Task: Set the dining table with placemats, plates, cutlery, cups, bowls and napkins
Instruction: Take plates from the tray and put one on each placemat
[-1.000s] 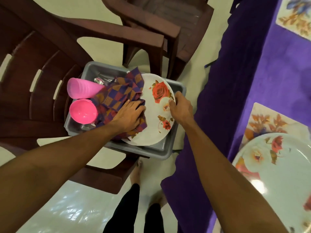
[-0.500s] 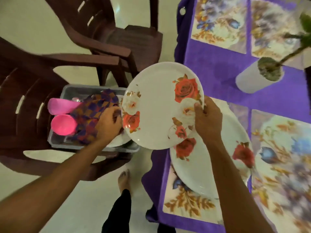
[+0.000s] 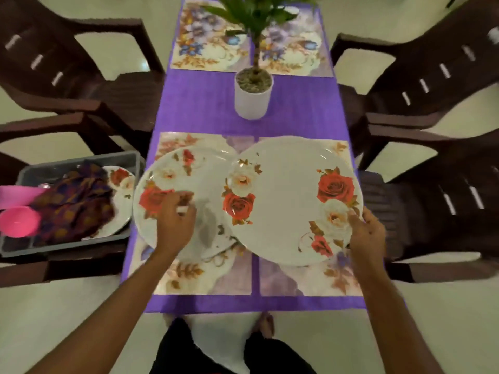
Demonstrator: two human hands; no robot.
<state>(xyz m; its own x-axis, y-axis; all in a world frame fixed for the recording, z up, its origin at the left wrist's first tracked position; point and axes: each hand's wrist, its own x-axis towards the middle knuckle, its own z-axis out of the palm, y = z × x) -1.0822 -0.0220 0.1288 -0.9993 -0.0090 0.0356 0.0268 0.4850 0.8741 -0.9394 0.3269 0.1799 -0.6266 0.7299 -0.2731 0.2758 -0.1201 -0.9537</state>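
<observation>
Two white plates with red roses lie over the near placemats on the purple tablecloth. My right hand [image 3: 367, 233] pinches the right rim of the right plate [image 3: 286, 201], which sits above the near right placemat [image 3: 297, 282] and overlaps the edge of the left plate [image 3: 199, 179]. My left hand [image 3: 175, 220] hovers over the left plate with loosely curled fingers and holds nothing; its shadow falls on the plate. The left plate rests on the near left placemat [image 3: 205, 276].
A grey bin [image 3: 67, 245] on a chair to the left holds checkered napkins [image 3: 73, 206], pink cups [image 3: 19, 221] and another rose plate [image 3: 121, 190]. A white plant pot [image 3: 252, 101] stands mid-table. Two far placemats [image 3: 199, 49] are bare. Dark chairs [image 3: 432, 85] flank both sides.
My right hand carried the plate from the bin across to the table's right side and lowered it over the right placemat. My left hand left the napkins and came over the left plate.
</observation>
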